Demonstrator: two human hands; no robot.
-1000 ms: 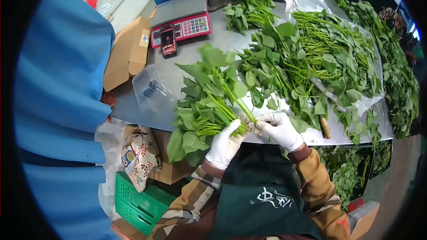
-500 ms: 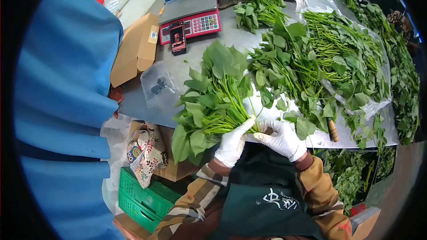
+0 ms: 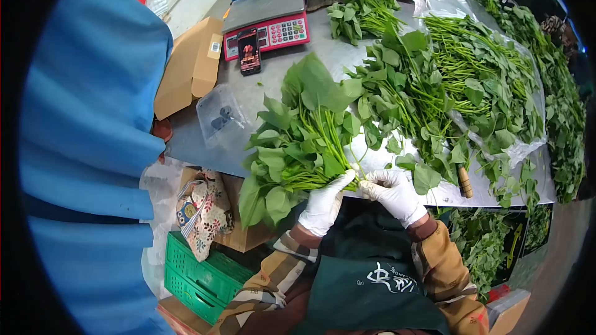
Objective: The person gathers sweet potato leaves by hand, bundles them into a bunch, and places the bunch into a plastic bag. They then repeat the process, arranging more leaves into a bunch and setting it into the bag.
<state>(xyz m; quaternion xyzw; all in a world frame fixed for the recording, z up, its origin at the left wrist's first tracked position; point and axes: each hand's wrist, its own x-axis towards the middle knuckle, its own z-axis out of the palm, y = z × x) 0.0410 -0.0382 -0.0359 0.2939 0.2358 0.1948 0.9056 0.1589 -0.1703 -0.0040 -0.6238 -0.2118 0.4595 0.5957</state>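
Observation:
My left hand (image 3: 326,203), in a white glove, is wrapped round the lower stems of a bunch of leafy greens (image 3: 297,139). The leaves fan up and to the left over the table's front edge. Also gloved, my right hand (image 3: 397,196) is closed in a pinch at the bunch's stem ends, close by the left fingertips. What exactly lies between its fingertips is too small to make out. Just right of my hands, a loose heap of the same greens (image 3: 403,80) covers the metal table (image 3: 279,80). A wooden handle (image 3: 465,182) sticks out beneath its leaves.
A red scale (image 3: 267,25) stands at the back with a phone (image 3: 249,53) leaning on it. A clear plastic bag (image 3: 220,111) and an open cardboard box (image 3: 189,68) lie left. More greens (image 3: 490,80) spread right on plastic sheeting. A green crate (image 3: 198,279) sits below.
A broad leaf at the top of the bunch has swung to the right. My right fingers have drawn closer together at the stem ends. My left hand keeps its hold.

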